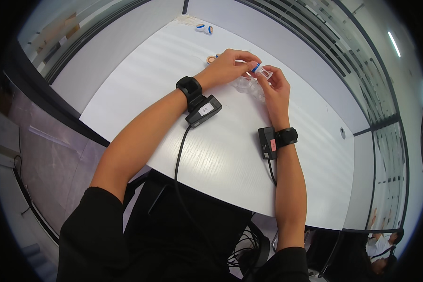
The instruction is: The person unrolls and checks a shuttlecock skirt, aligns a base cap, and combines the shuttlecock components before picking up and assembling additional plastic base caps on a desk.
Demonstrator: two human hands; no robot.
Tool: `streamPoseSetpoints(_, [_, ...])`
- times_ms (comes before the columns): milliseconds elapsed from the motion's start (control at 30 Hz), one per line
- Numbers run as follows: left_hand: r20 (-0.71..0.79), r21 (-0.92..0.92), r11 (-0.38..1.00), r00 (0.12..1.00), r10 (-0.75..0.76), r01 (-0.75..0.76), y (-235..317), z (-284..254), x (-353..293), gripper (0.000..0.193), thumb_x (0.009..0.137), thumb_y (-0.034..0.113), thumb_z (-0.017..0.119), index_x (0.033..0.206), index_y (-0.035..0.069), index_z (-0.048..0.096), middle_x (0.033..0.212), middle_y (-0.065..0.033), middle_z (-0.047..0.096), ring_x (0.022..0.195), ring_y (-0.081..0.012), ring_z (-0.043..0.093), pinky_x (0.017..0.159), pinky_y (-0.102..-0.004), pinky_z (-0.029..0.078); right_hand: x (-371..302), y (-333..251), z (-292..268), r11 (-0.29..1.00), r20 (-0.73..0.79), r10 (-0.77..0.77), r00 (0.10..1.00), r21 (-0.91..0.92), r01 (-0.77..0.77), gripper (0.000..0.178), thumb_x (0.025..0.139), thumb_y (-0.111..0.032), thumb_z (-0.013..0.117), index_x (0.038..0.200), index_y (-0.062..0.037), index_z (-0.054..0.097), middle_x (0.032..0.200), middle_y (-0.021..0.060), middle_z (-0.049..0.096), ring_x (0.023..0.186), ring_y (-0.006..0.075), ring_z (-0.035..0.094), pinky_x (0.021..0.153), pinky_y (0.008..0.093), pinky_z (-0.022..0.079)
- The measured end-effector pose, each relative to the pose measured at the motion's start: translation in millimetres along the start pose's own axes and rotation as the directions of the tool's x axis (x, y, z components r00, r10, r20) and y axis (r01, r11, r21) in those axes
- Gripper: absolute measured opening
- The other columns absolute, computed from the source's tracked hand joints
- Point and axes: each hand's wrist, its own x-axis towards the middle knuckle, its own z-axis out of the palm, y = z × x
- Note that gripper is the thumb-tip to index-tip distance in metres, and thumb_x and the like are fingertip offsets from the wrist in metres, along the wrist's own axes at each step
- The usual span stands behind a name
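Observation:
Over the far part of the white table [211,141], my two hands meet around a small item. My left hand [229,68] is closed, pinching a blue-and-white round cap [255,68] between thumb and fingers. Against that cap is a clear plastic piece with an open frame [267,73], which the fingers of my right hand [278,88] grip. Whether the two parts are joined cannot be made out. Several clear plastic pieces [246,85] lie beneath and between my hands, partly hidden by them.
Two blue-and-white caps with tan tops [204,29] lie near the far left corner. Another tan-topped cap [211,59] lies beside my left hand. Wrist-worn black boxes [204,111] trail cables toward me. Low partitions [286,35] border the table, and a person [380,246] is at the lower right.

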Motion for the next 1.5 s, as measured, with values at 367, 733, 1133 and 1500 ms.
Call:
streamPoseSetpoints(367, [0.026, 0.037, 0.998, 0.999, 0.045, -0.046, 2.7, 0.6, -5.1, 0.028, 0.097, 0.005, 0.066, 0.124, -0.003, 0.064, 0.112, -0.0110, 0.071, 0.099, -0.0146, 0.070, 0.087, -0.0286, 0.059, -1.3, -0.5, -4.1, 1.000, 0.016, 0.021, 1.000, -0.008, -0.021, 0.023, 0.091, -0.012, 0.074, 0.112, -0.0035, 0.068, 0.083, 0.0015, 0.069, 0.072, 0.0048, 0.060, 0.060, 0.0206, 0.045])
streamPoseSetpoints(733, [0.031, 0.151, 0.989, 0.999, -0.007, 0.002, 10.2, -2.7, -8.8, 0.025, 0.098, 0.012, 0.067, 0.119, -0.001, 0.068, 0.100, -0.0071, 0.075, 0.084, -0.0115, 0.069, 0.075, -0.0254, 0.055, -2.1, -1.2, -4.0, 0.998, 0.045, 0.035, 0.998, 0.045, -0.037, 0.021, 0.091, -0.010, 0.075, 0.109, -0.0029, 0.070, 0.093, 0.0034, 0.072, 0.075, 0.0056, 0.060, 0.064, 0.0212, 0.045])
streamPoseSetpoints(1133, [0.064, 0.322, 0.946, 0.998, 0.016, -0.035, 11.1, -1.6, -7.7, 0.028, 0.103, 0.022, 0.060, 0.114, -0.001, 0.070, 0.084, -0.0037, 0.069, 0.072, -0.0086, 0.061, 0.071, -0.0257, 0.052, -4.5, 0.9, -8.2, 0.996, 0.050, -0.006, 0.999, -0.093, 0.011, 0.017, 0.094, -0.017, 0.074, 0.095, 0.0001, 0.071, 0.085, 0.0014, 0.070, 0.073, 0.0076, 0.059, 0.067, 0.0240, 0.047])
streamPoseSetpoints(1500, [0.094, 0.360, 0.933, 0.994, -0.063, 0.025, 17.0, 3.8, -9.2, 0.030, 0.107, 0.024, 0.053, 0.108, 0.000, 0.070, 0.072, -0.0023, 0.061, 0.061, -0.0099, 0.059, 0.060, -0.0266, 0.049, -4.2, 1.0, -9.1, 0.988, 0.049, -0.060, 0.997, -0.143, 0.066, 0.019, 0.095, -0.017, 0.072, 0.088, 0.0006, 0.072, 0.073, 0.0020, 0.068, 0.072, 0.0089, 0.059, 0.067, 0.0250, 0.046])
